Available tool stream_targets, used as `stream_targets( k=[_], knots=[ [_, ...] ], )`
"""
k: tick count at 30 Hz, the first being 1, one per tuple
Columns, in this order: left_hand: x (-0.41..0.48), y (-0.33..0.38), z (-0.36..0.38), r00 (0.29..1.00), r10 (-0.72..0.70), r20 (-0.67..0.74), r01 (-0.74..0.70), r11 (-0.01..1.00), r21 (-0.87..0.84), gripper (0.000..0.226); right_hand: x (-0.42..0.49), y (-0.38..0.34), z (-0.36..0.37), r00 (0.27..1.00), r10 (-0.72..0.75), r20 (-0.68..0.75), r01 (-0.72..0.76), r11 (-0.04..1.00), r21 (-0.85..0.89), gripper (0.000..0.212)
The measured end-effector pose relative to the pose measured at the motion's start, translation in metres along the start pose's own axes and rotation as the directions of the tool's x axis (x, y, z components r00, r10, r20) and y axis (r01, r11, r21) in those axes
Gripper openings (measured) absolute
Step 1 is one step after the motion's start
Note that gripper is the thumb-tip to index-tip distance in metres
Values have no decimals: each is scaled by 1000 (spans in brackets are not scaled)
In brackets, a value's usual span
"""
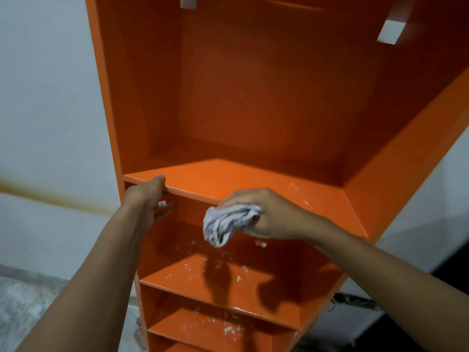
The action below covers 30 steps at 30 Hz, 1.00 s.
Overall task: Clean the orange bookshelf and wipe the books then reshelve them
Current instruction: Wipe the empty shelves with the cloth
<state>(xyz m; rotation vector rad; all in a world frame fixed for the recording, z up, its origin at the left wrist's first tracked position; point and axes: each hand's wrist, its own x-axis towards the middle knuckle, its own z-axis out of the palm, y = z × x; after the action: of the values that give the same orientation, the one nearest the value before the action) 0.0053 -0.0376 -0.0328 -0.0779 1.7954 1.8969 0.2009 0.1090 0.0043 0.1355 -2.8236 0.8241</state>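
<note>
Upper compartment (253, 97): open-fronted, with wide room above the shelf board (228, 177).
Board's front edge: left hand (149, 199) grips the left end; right hand (269, 214) with the bunched cloth (228, 224) fills the middle.
Sides: orange bookshelf (152, 85) walls close both flanks.

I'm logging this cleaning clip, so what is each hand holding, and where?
The right hand grips the bunched cloth at one end, the rest hanging free. The left hand holds the front edge of the shelf near its left corner.

views 1 | head-worn, wide-angle | faces forward and down | close to orange bookshelf (253, 97)
</note>
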Motion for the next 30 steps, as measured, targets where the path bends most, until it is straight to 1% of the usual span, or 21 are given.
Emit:
stream_targets(
  k=[2, 3, 5, 7, 9, 10, 11, 12, 13, 14, 16, 17, 18, 19, 20, 21, 23, 24, 26, 27, 30],
  knots=[
    [-2, 0, -1, 1000, 13, -6, -13, 1000, 12, 45, -12, -20, 1, 998, 2, 62, -5, 998, 60, 45],
    [-2, 0, -2, 1000, 17, -1, -17, 1000, 16, 45, -12, -27, -8, 999, 10, 35, -13, 996, 90, 48],
    [-3, -3, -2, 1000, 15, 10, -15, 1000, 10, 46, -10, -30, -36, 996, 37, -85, -27, 993, 118, 47],
    [-7, -5, 2, 1000, 12, 19, -12, 1000, -14, 46, -2, -18, -71, 961, 110, -252, -84, 990, 109, 50],
    [-10, -7, 7, 999, 14, 39, -13, 1000, -12, 41, 5, 7, -102, 887, 213, -409, -198, 977, 79, 52],
    [-13, -8, 10, 999, 9, 53, -9, 1000, -3, 37, 7, 23, -116, 832, 285, -475, -303, 952, 42, 49],
    [-14, -10, 12, 998, 6, 64, -6, 1000, 3, 33, 9, 39, -126, 771, 373, -517, -434, 901, 1, 46],
    [-15, -11, 13, 997, 3, 75, -2, 1000, -1, 30, 15, 64, -135, 688, 477, -547, -581, 814, -22, 43],
    [-16, -13, 16, 996, -2, 85, 3, 1000, -1, 27, 14, 91, -140, 611, 580, -539, -711, 702, -50, 45],
    [-17, -14, 17, 996, -3, 89, 3, 1000, -5, 24, 15, 116, -139, 572, 663, -483, -794, 597, -120, 52],
    [-18, -15, 19, 996, 3, 87, -2, 1000, -11, 23, 14, 170, -129, 569, 708, -419, -822, 503, -267, 71],
    [-18, -15, 20, 996, 4, 86, -3, 1000, -16, 22, 15, 182, -123, 562, 694, -450, -827, 480, -292, 71],
    [-18, -14, 20, 996, 3, 85, -1, 1000, -23, 22, 15, 187, -118, 527, 705, -475, -844, 499, -196, 65],
    [-18, -14, 21, 996, 2, 84, 0, 1000, -28, 21, 14, 181, -111, 514, 704, -491, -849, 500, -171, 58],
    [-18, -13, 21, 997, 2, 81, 1, 999, -35, 21, 13, 173, -106, 524, 682, -511, -838, 520, -165, 53],
    [-17, -12, 21, 997, -1, 77, 4, 999, -42, 20, 9, 164, -103, 513, 684, -519, -838, 530, -129, 47],
    [-15, -13, 21, 997, -5, 71, 8, 999, -45, 20, 2, 152, -95, 543, 672, -503, -800, 597, -66, 38],
    [-15, -13, 21, 998, -4, 68, 7, 999, -44, 20, -2, 140, -87, 588, 650, -481, -746, 665, -13, 37],
    [-13, -13, 20, 998, -1, 69, 4, 999, -41, 20, -14, 98, -64, 697, 546, -464, -576, 812, 90, 47],
    [-12, -13, 19, 997, 1, 72, 2, 999, -38, 20, -23, 74, -53, 757, 490, -433, -493, 863, 114, 51],
    [-13, -13, 19, 996, 7, 91, -5, 1000, -14, 23, -54, 12, -18, 887, 386, -254, -355, 921, 158, 55]
  ],
)
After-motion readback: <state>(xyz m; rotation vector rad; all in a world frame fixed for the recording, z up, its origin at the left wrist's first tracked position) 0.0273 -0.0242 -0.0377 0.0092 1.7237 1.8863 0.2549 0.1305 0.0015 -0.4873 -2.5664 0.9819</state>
